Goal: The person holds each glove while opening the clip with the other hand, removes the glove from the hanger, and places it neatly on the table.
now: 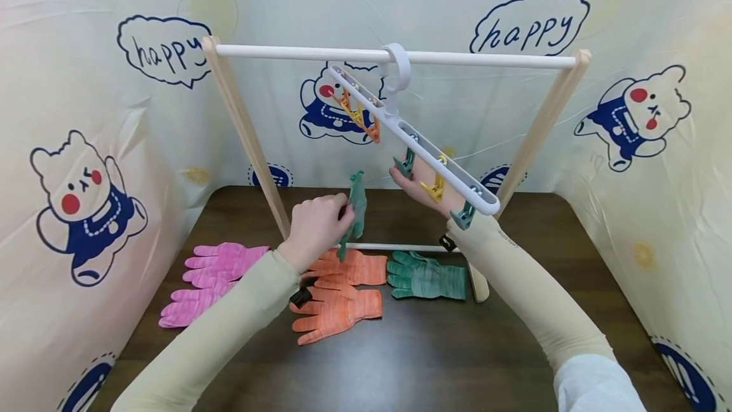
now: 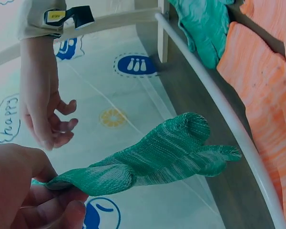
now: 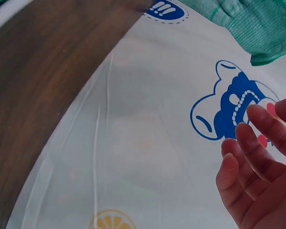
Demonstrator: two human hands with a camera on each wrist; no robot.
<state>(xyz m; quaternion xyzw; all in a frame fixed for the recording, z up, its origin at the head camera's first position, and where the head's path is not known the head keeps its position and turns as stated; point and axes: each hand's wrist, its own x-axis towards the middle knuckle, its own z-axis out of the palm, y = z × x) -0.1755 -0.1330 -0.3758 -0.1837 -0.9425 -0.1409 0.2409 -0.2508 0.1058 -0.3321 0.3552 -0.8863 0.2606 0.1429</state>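
In the head view my left hand (image 1: 316, 229) pinches a green knit glove (image 1: 358, 206) by one edge, and the glove hangs from the fingers. The left wrist view shows the same glove (image 2: 157, 155) stretching away from the thumb and fingers. My right hand (image 1: 422, 188) is raised behind a white clip hanger (image 1: 394, 121), near a dark green clip (image 1: 407, 163) and a yellow clip (image 1: 434, 188). Its fingers (image 3: 264, 164) are loosely bent and hold nothing in the right wrist view. Orange and yellow clips (image 1: 359, 117) hang at the hanger's far end.
The hanger hooks over the white rod (image 1: 297, 53) of a wooden-legged rack (image 1: 246, 135). On the dark table (image 1: 366, 374) lie pink gloves (image 1: 220, 262), orange gloves (image 1: 340, 310) and another green glove (image 1: 431, 277). A lower white bar (image 1: 394, 247) crosses behind them.
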